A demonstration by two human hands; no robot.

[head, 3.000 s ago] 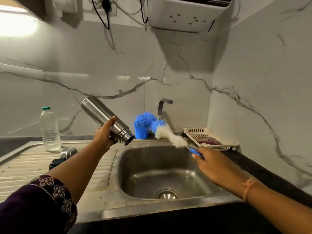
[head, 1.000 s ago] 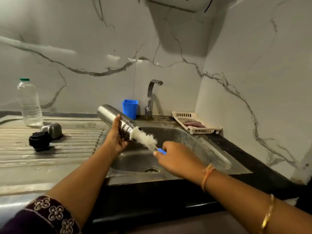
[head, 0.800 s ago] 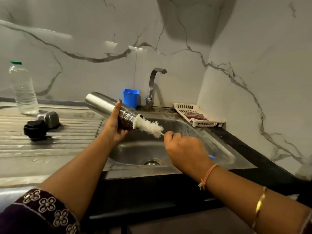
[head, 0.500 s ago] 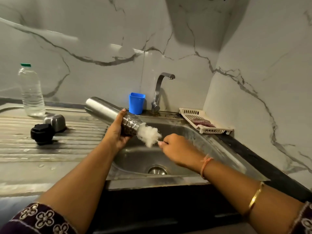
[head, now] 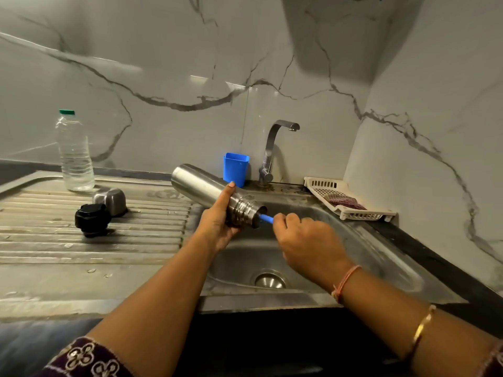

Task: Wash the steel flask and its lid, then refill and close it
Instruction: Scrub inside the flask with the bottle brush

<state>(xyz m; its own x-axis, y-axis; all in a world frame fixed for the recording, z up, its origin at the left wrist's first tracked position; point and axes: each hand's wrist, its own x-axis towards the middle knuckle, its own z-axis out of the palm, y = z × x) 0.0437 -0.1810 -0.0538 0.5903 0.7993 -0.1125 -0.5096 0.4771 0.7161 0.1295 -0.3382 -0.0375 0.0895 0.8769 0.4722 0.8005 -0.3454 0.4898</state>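
Marble-walled kitchen, sink (head: 272, 298) centre frame. Flask (head: 201, 186) tilted over basin, left hand (head: 217, 227) grip curled round neck. Right hand (head: 304, 240) grip pinching brush handle (head: 266, 218), head hidden inside. Lid (head: 92, 219) left, on surface (head: 81, 254). Scrubbing interior; next, probably rinse.

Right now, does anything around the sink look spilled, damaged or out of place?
Nothing stands out. The left hand holds the steel flask tilted over the sink, the right hand holds the brush handle at its mouth, and the black stopper and steel cap lie on the drainboard.
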